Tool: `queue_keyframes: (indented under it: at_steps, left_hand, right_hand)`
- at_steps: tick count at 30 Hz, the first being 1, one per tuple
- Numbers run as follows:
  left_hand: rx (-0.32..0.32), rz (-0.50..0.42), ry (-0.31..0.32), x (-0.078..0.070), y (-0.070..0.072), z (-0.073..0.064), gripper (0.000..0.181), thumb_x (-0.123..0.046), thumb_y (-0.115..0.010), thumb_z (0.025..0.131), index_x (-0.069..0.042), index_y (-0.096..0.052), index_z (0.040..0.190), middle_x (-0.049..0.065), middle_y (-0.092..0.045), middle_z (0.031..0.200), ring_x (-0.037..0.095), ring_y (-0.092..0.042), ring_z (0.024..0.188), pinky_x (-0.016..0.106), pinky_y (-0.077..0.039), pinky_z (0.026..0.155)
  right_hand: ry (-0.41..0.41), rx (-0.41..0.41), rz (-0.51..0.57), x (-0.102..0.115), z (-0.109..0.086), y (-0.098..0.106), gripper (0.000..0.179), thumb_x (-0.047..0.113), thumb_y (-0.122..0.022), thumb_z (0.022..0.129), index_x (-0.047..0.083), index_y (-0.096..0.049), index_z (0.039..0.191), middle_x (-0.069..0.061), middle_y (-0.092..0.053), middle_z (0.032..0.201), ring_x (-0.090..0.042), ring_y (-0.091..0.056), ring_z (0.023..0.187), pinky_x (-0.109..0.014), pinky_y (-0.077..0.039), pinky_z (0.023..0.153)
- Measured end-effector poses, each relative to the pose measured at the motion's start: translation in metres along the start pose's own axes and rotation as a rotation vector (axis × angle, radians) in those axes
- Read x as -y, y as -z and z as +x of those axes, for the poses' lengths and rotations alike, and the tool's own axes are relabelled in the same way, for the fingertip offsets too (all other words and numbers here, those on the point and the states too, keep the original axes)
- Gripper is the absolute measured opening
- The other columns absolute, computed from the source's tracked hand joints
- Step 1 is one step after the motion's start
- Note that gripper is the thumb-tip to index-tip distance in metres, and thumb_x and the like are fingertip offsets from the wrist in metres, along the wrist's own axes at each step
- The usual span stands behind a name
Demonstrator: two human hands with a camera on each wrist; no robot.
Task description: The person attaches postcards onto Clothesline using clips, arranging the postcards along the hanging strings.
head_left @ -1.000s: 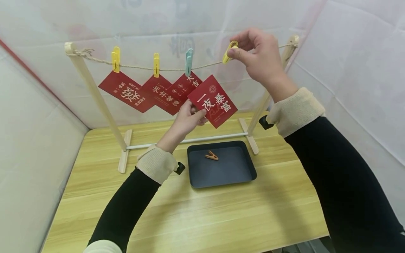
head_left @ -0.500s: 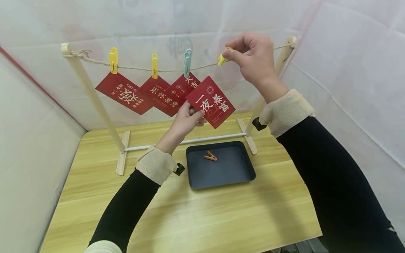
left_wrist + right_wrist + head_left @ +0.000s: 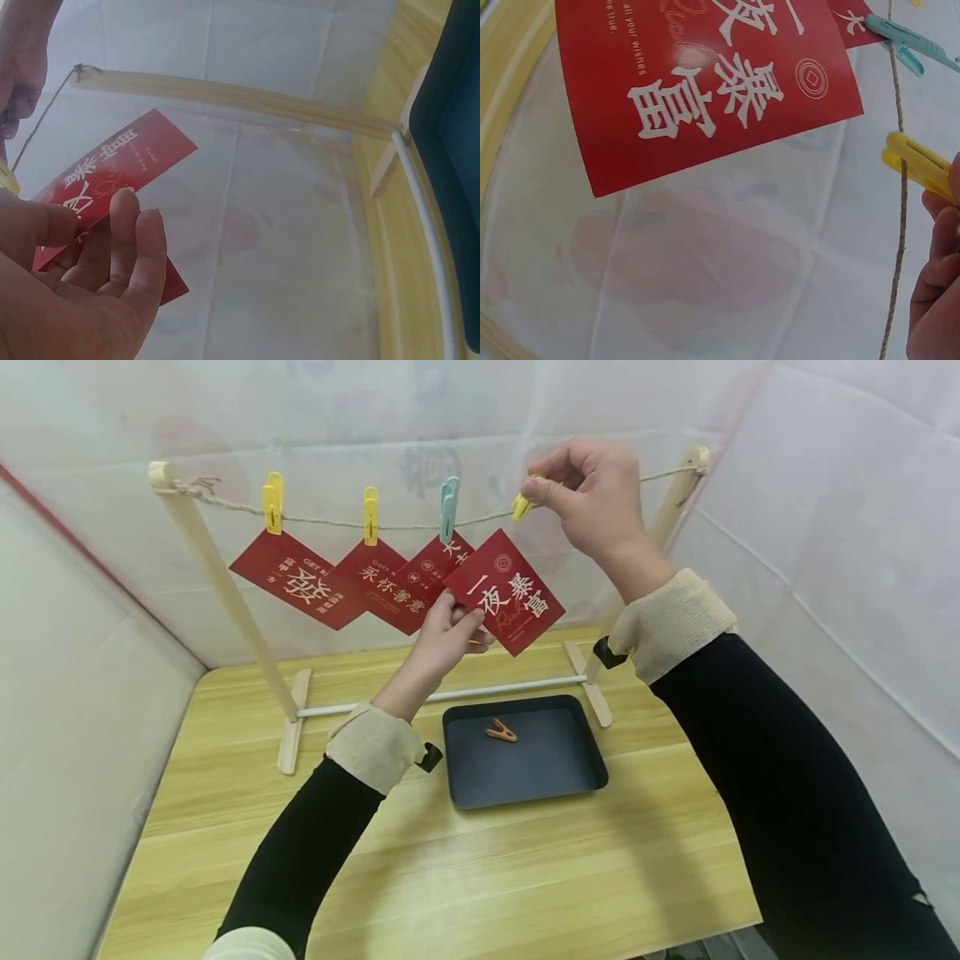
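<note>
My left hand pinches the left corner of a red card with white characters, held just below the twine. In the right wrist view the card hangs apart from the twine. My right hand pinches a yellow clothespin by its handle end. Its tips straddle the twine, right of the card's upper corner. Three red cards hang along the twine to the left: one under a yellow clothespin, another under a second yellow one, the third under a teal clothespin.
A wooden stand with a left post and a right post carries the twine. Its white crossbar runs low over the wooden table. A dark tray holds an orange clothespin. White fabric walls surround the table.
My right hand has moved slightly left and down along the twine with the yellow clothespin. The card in my left hand has risen a little toward the twine.
</note>
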State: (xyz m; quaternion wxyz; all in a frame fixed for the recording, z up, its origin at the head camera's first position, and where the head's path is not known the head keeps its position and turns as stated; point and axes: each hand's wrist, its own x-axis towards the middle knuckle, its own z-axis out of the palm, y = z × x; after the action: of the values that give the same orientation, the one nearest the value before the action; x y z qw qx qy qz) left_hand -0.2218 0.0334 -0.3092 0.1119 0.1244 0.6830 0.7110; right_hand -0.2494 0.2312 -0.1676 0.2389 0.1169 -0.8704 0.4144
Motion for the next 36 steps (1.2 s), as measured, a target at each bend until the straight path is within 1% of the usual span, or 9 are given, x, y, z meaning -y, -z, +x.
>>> queue_keyframes:
  at_steps: [6, 9, 14, 19, 23, 28, 33, 36]
  left_hand:
    - [0.008, 0.001, 0.000, 0.001, 0.000, -0.001, 0.037, -0.015, -0.051, 0.104, -0.015, -0.040, 0.139, 0.012, -0.066, 0.123, 0.029, -0.068, 0.093, 0.037, -0.058, 0.086]
    - [0.006, -0.007, 0.003, 0.001, 0.000, -0.001, 0.036, -0.015, -0.050, 0.105, -0.015, -0.040, 0.139, 0.012, -0.065, 0.123, 0.027, -0.068, 0.092, 0.038, -0.059, 0.085]
    - [0.015, -0.003, 0.008, 0.002, -0.001, 0.001, 0.036, -0.015, -0.050, 0.105, -0.017, -0.040, 0.139, 0.011, -0.065, 0.124, 0.027, -0.069, 0.091, 0.039, -0.058, 0.086]
    - [0.015, 0.001, -0.019, 0.002, -0.003, 0.002, 0.034, -0.015, -0.048, 0.106, -0.016, -0.040, 0.139, 0.011, -0.066, 0.124, 0.026, -0.068, 0.088, 0.039, -0.058, 0.085]
    - [0.003, -0.004, -0.022, 0.002, -0.003, 0.003, 0.033, -0.015, -0.048, 0.106, -0.015, -0.041, 0.138, 0.012, -0.066, 0.121, 0.023, -0.067, 0.086, 0.037, -0.059, 0.083]
    - [0.000, -0.005, -0.034, 0.000, -0.003, 0.003, 0.033, -0.015, -0.049, 0.105, -0.016, -0.042, 0.138, 0.011, -0.067, 0.121, 0.025, -0.067, 0.089, 0.035, -0.059, 0.081]
    - [-0.007, -0.006, -0.044, -0.001, -0.003, 0.002, 0.031, -0.015, -0.050, 0.105, -0.015, -0.043, 0.135, 0.012, -0.067, 0.118, 0.029, -0.067, 0.090, 0.036, -0.059, 0.081]
    - [-0.006, -0.009, -0.048, -0.001, -0.004, 0.003, 0.031, -0.015, -0.050, 0.105, -0.015, -0.042, 0.135, 0.012, -0.066, 0.116, 0.029, -0.067, 0.090, 0.036, -0.059, 0.081]
  right_hand:
    - [0.003, 0.026, 0.022, 0.001, -0.005, -0.005, 0.024, 0.028, -0.078, 0.087, 0.007, -0.076, 0.099, 0.004, -0.072, 0.085, -0.010, -0.060, 0.070, -0.024, -0.043, 0.064]
    - [0.005, 0.045, 0.020, 0.002, -0.005, -0.007, 0.024, 0.029, -0.078, 0.088, 0.008, -0.076, 0.099, 0.004, -0.072, 0.086, -0.010, -0.060, 0.071, -0.023, -0.044, 0.065]
    - [0.002, 0.048, 0.024, 0.002, -0.005, -0.006, 0.024, 0.030, -0.077, 0.088, 0.009, -0.076, 0.100, 0.003, -0.072, 0.087, -0.012, -0.062, 0.073, -0.023, -0.046, 0.066]
    - [0.021, 0.028, 0.020, 0.000, -0.005, -0.004, 0.026, 0.031, -0.077, 0.088, 0.008, -0.076, 0.100, 0.005, -0.072, 0.086, -0.011, -0.064, 0.073, -0.022, -0.047, 0.065]
    - [0.033, 0.007, 0.047, 0.000, -0.004, -0.003, 0.027, 0.029, -0.077, 0.088, 0.006, -0.075, 0.101, 0.003, -0.073, 0.086, -0.010, -0.066, 0.074, -0.021, -0.048, 0.066]
    - [0.035, 0.009, 0.042, 0.003, -0.007, -0.005, 0.025, 0.029, -0.078, 0.088, 0.006, -0.076, 0.099, 0.003, -0.073, 0.085, -0.010, -0.065, 0.072, -0.021, -0.048, 0.065]
    - [0.042, 0.030, 0.021, 0.006, -0.010, -0.007, 0.024, 0.029, -0.077, 0.089, 0.007, -0.077, 0.099, 0.003, -0.073, 0.084, -0.010, -0.064, 0.070, -0.022, -0.049, 0.066]
    - [0.042, 0.042, 0.001, 0.007, -0.011, -0.008, 0.025, 0.031, -0.076, 0.089, 0.008, -0.077, 0.100, 0.002, -0.073, 0.085, -0.011, -0.063, 0.071, -0.022, -0.049, 0.067]
